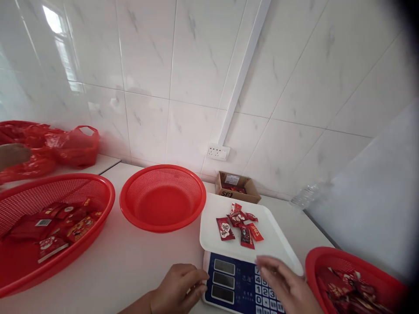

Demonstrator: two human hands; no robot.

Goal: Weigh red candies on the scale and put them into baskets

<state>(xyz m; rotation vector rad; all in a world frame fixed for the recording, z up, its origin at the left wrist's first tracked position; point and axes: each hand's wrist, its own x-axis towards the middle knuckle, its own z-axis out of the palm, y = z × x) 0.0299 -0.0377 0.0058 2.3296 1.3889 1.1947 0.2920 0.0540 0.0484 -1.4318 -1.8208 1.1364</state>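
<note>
A digital scale (242,279) with a blue keypad panel and dark displays carries a white tray (209,235). Several small red wrapped packets (238,218) lie loosely grouped on the tray. My left hand (180,288) is at the left edge of the scale, its fingers curled in with nothing visible in them. Over the number keys is my right hand (288,285), fingers stretched out and slightly blurred, holding nothing; whether it presses a key is unclear.
Left of the tray sits an empty red basket (163,170). Red baskets with packets stand at far left (108,192) and lower right (314,261). Behind are a cardboard box (240,196) and clear plastic (306,196). Another person's hand (15,155) is near red bags (77,146).
</note>
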